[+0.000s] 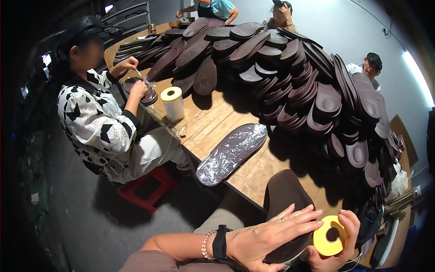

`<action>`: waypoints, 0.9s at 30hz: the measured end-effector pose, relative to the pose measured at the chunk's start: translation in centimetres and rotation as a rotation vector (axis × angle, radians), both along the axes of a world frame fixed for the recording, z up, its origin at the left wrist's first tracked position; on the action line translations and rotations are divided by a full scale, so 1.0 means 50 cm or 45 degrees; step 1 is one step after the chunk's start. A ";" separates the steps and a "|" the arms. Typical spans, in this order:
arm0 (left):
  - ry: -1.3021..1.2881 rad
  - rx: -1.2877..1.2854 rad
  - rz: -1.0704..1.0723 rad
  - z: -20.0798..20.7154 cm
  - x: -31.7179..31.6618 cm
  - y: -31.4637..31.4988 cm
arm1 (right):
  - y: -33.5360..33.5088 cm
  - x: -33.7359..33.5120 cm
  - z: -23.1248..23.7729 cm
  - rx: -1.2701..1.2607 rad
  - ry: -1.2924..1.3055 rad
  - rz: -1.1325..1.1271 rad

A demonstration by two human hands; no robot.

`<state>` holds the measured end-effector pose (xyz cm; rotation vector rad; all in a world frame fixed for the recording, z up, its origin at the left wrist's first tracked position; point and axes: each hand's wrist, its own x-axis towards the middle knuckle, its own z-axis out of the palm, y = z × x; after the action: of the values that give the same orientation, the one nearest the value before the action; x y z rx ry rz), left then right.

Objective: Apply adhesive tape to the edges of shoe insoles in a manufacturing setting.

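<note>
Sole (286, 192): dark brown, matt, smooth, end rounded. Left hand (260, 238): laid flat across it, fingers extended. Right hand (350, 240): gripping yellow-faced roll (321, 241).

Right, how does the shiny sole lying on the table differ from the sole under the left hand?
Surface: the shiny sole has a clear, wrinkled film catching the light, while the plain sole looks matte where it shows.
Contact: no hand touches the shiny sole; the left hand lies across the plain sole.
View: the shiny sole's outline shows whole, while the plain sole is partly hidden.
Both are dark brown and long with rounded ends.
</note>
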<state>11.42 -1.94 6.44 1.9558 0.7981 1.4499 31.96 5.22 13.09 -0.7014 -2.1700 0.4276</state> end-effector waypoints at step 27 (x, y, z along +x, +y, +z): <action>0.182 -0.130 0.297 -0.148 -0.049 0.025 | 0.056 -0.016 -0.137 0.181 -0.285 0.221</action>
<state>9.00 -0.71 -0.97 1.9559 1.1745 1.3784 31.17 8.00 6.24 -0.5041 -2.4568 0.2905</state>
